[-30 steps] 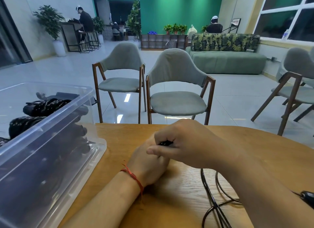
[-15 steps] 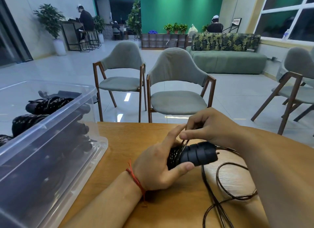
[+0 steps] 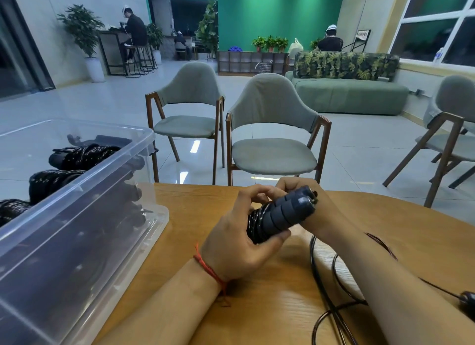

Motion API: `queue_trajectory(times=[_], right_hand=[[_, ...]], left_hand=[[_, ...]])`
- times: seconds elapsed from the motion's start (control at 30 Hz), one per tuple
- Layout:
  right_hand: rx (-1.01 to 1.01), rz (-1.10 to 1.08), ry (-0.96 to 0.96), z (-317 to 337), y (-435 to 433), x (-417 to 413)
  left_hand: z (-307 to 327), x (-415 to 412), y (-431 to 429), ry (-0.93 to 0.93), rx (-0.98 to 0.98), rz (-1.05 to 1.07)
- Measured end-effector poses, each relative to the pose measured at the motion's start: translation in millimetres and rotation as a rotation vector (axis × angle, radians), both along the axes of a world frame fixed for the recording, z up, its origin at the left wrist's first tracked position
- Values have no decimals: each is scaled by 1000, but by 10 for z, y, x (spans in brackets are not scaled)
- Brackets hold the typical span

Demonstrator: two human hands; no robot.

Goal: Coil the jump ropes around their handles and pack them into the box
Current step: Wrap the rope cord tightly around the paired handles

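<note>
Gripping a pair of dark ribbed handles (image 3: 282, 213) just above a wooden table (image 3: 257, 314), with the left hand (image 3: 239, 244) clamped around the near end, thumb beneath and fingers arched over the top. Wound tight with glossy black rope coils (image 3: 255, 220) right inside that grip, bare and ribbed beyond it. Capped at the far, raised end by the right hand (image 3: 321, 208), fingers curled behind the tips and closed on them. Trailed from under the right wrist toward the near table edge by slack loops of loose rope (image 3: 321, 280) lying on the wood. Flanked well to the left of the grip by a clear plastic box (image 3: 123, 164), resting on the same table and already holding several coiled ropes (image 3: 84, 154) in dark bundles. Marked just behind the grip, at the left wrist, by a red string (image 3: 208, 267). Backed, beyond the grip and past the table's far edge, by two grey chairs (image 3: 272, 139) on a glossy tiled floor.
</note>
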State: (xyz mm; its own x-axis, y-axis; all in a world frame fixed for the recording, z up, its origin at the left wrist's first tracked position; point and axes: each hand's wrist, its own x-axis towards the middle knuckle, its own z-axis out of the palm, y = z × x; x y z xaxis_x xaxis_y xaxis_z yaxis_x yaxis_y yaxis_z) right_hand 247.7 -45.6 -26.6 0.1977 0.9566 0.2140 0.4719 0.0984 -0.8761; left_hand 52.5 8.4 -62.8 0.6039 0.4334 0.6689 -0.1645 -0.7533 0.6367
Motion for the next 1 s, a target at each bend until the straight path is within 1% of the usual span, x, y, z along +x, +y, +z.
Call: queue_trajectory(times=[0.03, 0.07, 0.13, 0.2, 0.3, 0.4, 0.53, 0.6, 0.7, 0.77, 0.87, 1.0], right_hand=[[5, -46, 6, -30, 15, -20], [11, -48, 54, -21, 13, -60], [34, 24, 111, -49, 26, -110], [55, 32, 84, -104, 33, -114], [53, -47, -50, -160, 20, -77], [44, -22, -233, -201, -8, -82], [39, -22, -390, -226, 3, -102], [50, -18, -471, -198, -6, -125], [91, 9, -598, -125, -12, -174], [141, 17, -650, -57, -26, -218], [206, 7, -653, 71, -71, -257], [289, 69, -616, 261, -160, -290]], left_hand=[[-1, 6, 6, -18, -25, 27], [-3, 10, 16, -35, -49, 59], [-16, 13, 52, -59, -79, 127], [-23, 20, 77, -73, -151, 166], [-17, 29, 135, -123, -370, 167], [2, 10, 231, -221, -591, 182], [13, -1, 367, -311, -765, 306], [-11, -4, 431, -325, -781, 367], [-43, 19, 459, -273, -733, 430], [-53, 36, 451, -238, -699, 455], [-58, 29, 450, -198, -631, 489], [-66, 10, 456, -154, -578, 498]])
